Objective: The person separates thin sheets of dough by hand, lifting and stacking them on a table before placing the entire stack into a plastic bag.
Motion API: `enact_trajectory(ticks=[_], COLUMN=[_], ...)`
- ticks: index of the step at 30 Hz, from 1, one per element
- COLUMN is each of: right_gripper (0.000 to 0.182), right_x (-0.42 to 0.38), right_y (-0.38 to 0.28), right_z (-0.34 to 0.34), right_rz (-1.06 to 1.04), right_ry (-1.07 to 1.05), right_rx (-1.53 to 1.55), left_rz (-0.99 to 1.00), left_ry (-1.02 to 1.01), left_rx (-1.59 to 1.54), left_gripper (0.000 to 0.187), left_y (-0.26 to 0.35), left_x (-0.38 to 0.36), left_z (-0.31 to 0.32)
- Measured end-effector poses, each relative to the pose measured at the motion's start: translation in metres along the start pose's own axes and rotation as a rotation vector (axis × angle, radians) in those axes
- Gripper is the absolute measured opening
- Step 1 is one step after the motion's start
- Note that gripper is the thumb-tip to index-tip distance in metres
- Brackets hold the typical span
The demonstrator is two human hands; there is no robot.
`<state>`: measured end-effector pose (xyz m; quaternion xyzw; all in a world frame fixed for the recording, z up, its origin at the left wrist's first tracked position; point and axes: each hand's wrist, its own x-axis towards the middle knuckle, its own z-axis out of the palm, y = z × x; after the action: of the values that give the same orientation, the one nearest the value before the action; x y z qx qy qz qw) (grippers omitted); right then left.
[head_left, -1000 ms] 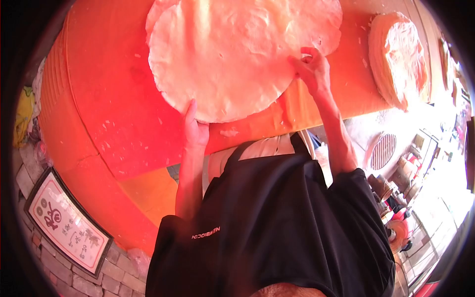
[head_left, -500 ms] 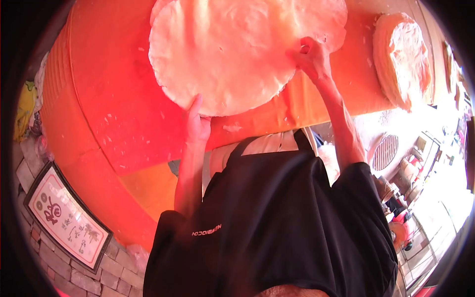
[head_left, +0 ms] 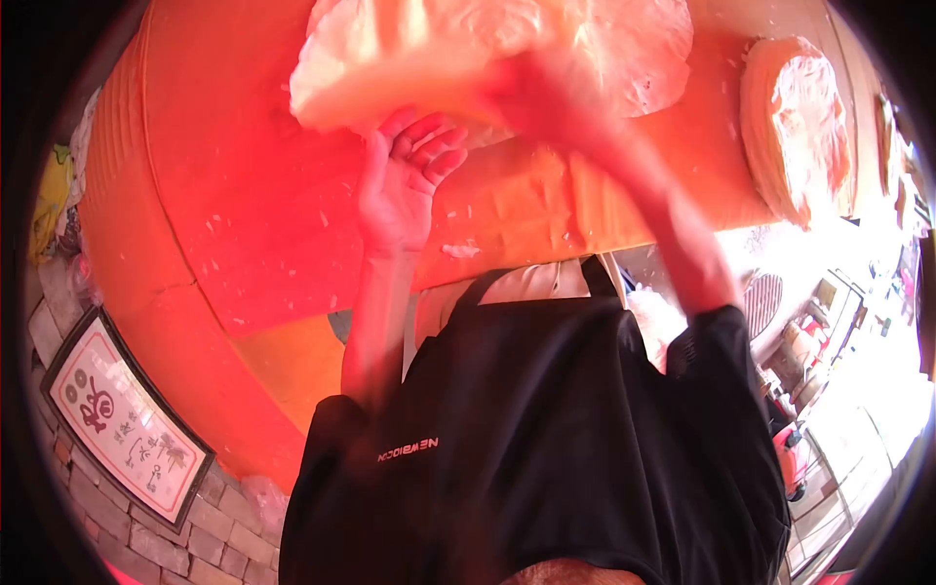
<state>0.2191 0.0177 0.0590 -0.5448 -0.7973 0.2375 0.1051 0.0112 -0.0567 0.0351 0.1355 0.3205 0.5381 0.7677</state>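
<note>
A large pale, round, flat sheet (head_left: 439,39) with a wavy surface lies at the top of the view on a red-orange covered table (head_left: 244,195). Palm up, my left hand (head_left: 405,185) is at the sheet's near edge, fingers apart and slightly curled, with nothing visible in it. My right hand (head_left: 546,97) is over the sheet's near part, smeared by motion, so its fingers and anything in them cannot be made out. The sheet's near edge looks blurred and lifted or folded between the hands.
A stack of similar pale sheets (head_left: 795,132) lies at the table's right. Small white scraps (head_left: 460,251) dot the cover. A framed sign (head_left: 127,419) leans by the brick floor at the lower left. Cluttered items (head_left: 804,351) stand at the far right.
My left hand has moved up and opened, palm up. My right hand has swung left over the sheet. The sheet's near edge has shifted away from my body.
</note>
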Motion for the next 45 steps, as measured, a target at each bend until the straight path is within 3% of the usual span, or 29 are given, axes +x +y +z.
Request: enact_trajectory(ticks=[1, 2, 5, 7, 9, 14, 17, 20, 23, 26, 29, 30, 33, 37, 38, 41, 43, 44, 45], right_gripper=[0.029, 0.028, 0.024, 0.022, 0.02, 0.014, 0.014, 0.022, 0.025, 0.034, 0.039, 0.039, 0.037, 0.036, 0.026, 0.023, 0.019, 0.018, 0.019], right_x=[0.014, 0.018, 0.013, 0.003, 0.004, 0.007, -0.015, -0.03, -0.034, -0.028, -0.021, -0.024, -0.042, -0.047, -0.043, -0.023, -0.002, -0.003, 0.001], right_y=[0.016, 0.028, 0.038, 0.03, 0.043, 0.124, 0.109, 0.107, 0.112, 0.104, 0.091, 0.093, 0.073, 0.102, 0.107, 0.09, 0.115, 0.115, 0.129], right_z=[-0.033, -0.072, -0.179, -0.207, -0.19, -0.044, 0.004, 0.002, 0.005, 0.002, 0.012, 0.021, 0.013, 0.033, 0.035, -0.019, -0.067, -0.101, -0.118], right_rz=[0.062, 0.093, 0.046, 0.007, -0.001, 0.017, 0.078, 0.034, 0.044, -0.043, -0.066, -0.026, -0.077, -0.025, 0.005, 0.175, 0.296, 0.32, 0.273], right_ry=[-0.013, 0.076, 0.372, 0.436, 0.396, 0.086, 0.139, 0.223, 0.339, 0.284, 0.291, 0.203, 0.346, 0.396, 0.435, 0.131, 0.136, 0.383, 0.579], right_rx=[-0.06, -0.138, -0.258, -0.299, -0.325, -0.308, -0.331, -0.154, -0.173, -0.21, -0.187, -0.203, -0.078, -0.213, -0.205, -0.382, -0.684, -0.472, -0.451], left_rz=[-0.002, -0.076, -0.132, -0.179, -0.217, -0.315, -0.326, -0.341, -0.484, -0.452, -0.443, -0.424, -0.362, -0.374, -0.379, -0.373, -0.366, -0.359, -0.352], left_ry=[-0.002, 0.149, 0.149, 0.168, 0.14, 0.137, 0.12, 0.138, 0.15, 0.241, 0.187, 0.173, 0.157, 0.05, 0.051, 0.03, 0.046, 0.076, 0.105], left_rx=[0.051, 0.203, 0.36, 0.321, 0.316, 0.128, 0.07, 0.027, 0.225, 0.264, 0.203, 0.21, 0.209, 0.196, 0.2, 0.243, 0.31, 0.359, 0.409], left_gripper=[0.037, 0.034, 0.025, 0.021, 0.022, 0.021, 0.02, 0.02, 0.019, 0.016, 0.013, 0.012, 0.009, 0.012, 0.013, 0.016, 0.018, 0.019, 0.02], left_y=[0.0, -0.011, -0.027, -0.036, -0.044, -0.075, -0.077, -0.086, -0.081, -0.093, -0.096, -0.094, -0.09, -0.089, -0.088, -0.071, -0.06, -0.055, -0.051], left_x=[0.008, 0.019, 0.022, 0.027, 0.036, 0.068, 0.075, 0.082, 0.085, 0.091, 0.096, 0.098, 0.098, 0.099, 0.097, 0.085, 0.067, 0.056, 0.044], left_z=[0.001, -0.011, -0.011, -0.006, -0.002, 0.007, 0.017, 0.013, 0.029, 0.037, 0.04, 0.042, 0.04, 0.039, 0.043, 0.046, 0.039, 0.031, 0.021])
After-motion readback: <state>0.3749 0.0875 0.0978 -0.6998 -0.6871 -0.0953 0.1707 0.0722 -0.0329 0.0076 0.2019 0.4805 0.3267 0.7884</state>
